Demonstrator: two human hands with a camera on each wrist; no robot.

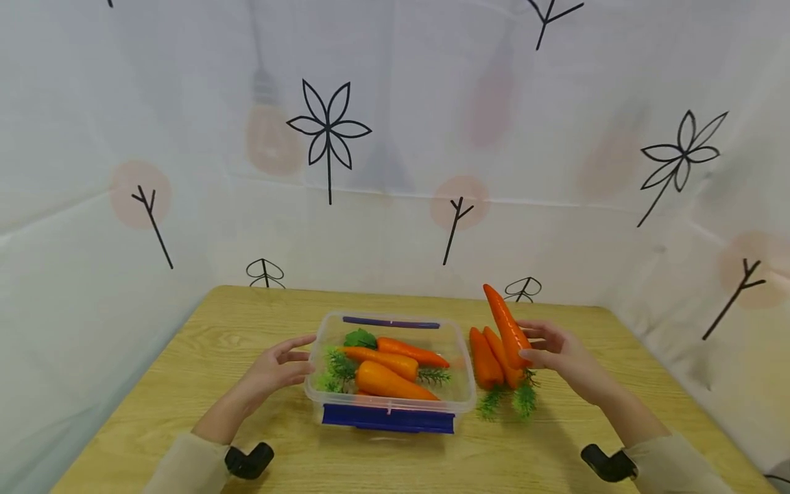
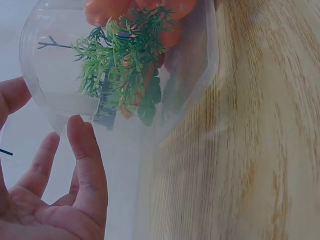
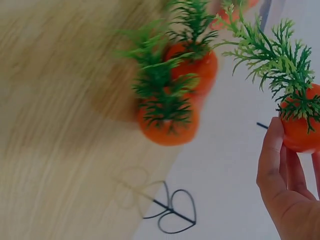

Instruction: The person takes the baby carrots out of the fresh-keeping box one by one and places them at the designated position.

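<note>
A clear plastic food box (image 1: 389, 406) with blue side clips holds several orange carrots (image 1: 387, 379) with green leafy tops. My left hand (image 1: 280, 370) touches the box's left wall with its fingers fairly straight; in the left wrist view the fingertips (image 2: 77, 125) meet the clear plastic rim. My right hand (image 1: 564, 357) grips a carrot (image 1: 506, 322) near its leafy end, tip pointing up and to the left, above the table. In the right wrist view, that carrot (image 3: 302, 135) shows its green top. Beside the box lie two more carrots (image 1: 486, 360).
The box stands on a wood-grain table (image 1: 278, 439). A white cloth (image 1: 395, 233) printed with black plant drawings hangs behind the table and along its sides. Black wrist devices (image 1: 249, 461) sit at both cuffs.
</note>
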